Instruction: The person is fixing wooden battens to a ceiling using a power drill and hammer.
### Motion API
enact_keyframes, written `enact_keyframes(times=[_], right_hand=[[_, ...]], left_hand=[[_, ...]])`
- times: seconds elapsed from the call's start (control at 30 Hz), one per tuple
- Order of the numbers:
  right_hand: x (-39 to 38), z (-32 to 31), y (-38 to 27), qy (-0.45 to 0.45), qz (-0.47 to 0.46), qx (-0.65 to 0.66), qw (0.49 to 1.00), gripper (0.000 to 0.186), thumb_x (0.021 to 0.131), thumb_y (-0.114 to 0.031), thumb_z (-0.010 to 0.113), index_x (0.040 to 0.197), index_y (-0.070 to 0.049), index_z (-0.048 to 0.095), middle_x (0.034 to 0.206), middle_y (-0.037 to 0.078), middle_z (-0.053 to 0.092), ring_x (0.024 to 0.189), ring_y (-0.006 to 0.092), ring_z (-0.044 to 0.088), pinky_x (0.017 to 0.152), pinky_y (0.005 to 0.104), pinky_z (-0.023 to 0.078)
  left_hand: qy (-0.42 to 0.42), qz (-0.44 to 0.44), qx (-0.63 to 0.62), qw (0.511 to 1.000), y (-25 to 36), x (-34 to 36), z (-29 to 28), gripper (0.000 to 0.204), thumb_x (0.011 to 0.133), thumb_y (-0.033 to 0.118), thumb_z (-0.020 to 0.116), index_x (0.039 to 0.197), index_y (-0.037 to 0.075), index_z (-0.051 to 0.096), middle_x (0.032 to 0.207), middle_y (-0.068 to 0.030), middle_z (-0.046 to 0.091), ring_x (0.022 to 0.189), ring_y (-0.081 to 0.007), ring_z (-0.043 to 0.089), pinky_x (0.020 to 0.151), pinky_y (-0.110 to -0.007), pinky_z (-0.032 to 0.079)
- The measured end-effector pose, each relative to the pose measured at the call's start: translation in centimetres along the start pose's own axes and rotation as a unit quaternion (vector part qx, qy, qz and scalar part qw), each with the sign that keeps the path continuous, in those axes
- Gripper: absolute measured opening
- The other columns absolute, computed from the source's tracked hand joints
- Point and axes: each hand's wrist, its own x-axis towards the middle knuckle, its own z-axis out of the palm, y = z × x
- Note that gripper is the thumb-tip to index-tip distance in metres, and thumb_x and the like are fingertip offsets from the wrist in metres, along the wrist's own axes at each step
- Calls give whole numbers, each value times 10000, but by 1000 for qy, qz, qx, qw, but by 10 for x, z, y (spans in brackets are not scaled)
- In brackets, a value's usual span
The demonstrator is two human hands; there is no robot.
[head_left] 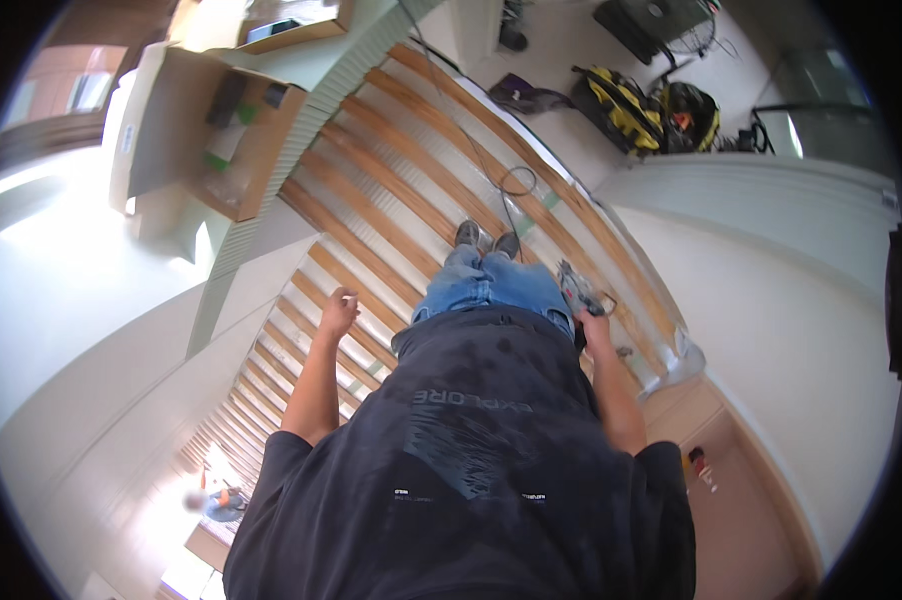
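Observation:
My right hand point(593, 324) hangs beside my right hip, closed round the handle of a grey-and-black power tool point(574, 290) with a touch of red. The tool's exact kind is hard to make out at this size. Out to the left, away from my body, my left hand point(339, 312) hangs with its fingers curled in, and I see nothing in it. Below both hands run long wooden battens point(376, 205), laid in parallel rows with pale gaps between them. My shoes point(486, 238) stand among the battens.
A dark cable point(516, 185) loops across the battens ahead. On the left ledge sits an open cardboard box point(241, 150). A yellow-and-black tool bag point(631, 112) lies beyond the battens at the far right. Another person point(223, 503) is at the lower left, by more battens.

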Motion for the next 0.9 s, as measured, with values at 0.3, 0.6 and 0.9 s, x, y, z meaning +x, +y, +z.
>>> enact_keyframes(times=[0.3,0.6,0.9], right_hand=[[-21,25,-61,-17,-12,-55,998,310,826,-189,751,1003,65,748,910,96,752,843,190,688,774,351,518],[17,13,-28,-49,25,-29,998,113,810,-143,718,809,-31,707,695,36,677,609,163,630,596,344,484],[54,22,-28,8,-59,-208,976,335,791,-222,732,1054,-14,713,943,232,730,922,383,709,829,454,551]], left_hand=[[11,-21,23,999,-44,-28,3,430,923,131,688,1331,7,637,1040,-160,748,955,-226,712,861,-354,563],[-14,-26,22,999,-8,-42,17,430,965,136,666,1362,-12,599,1136,-192,729,1064,-243,691,924,-358,544],[-91,53,164,981,19,2,46,351,969,107,662,1297,-15,637,1029,-178,740,957,-238,708,865,-348,561]])
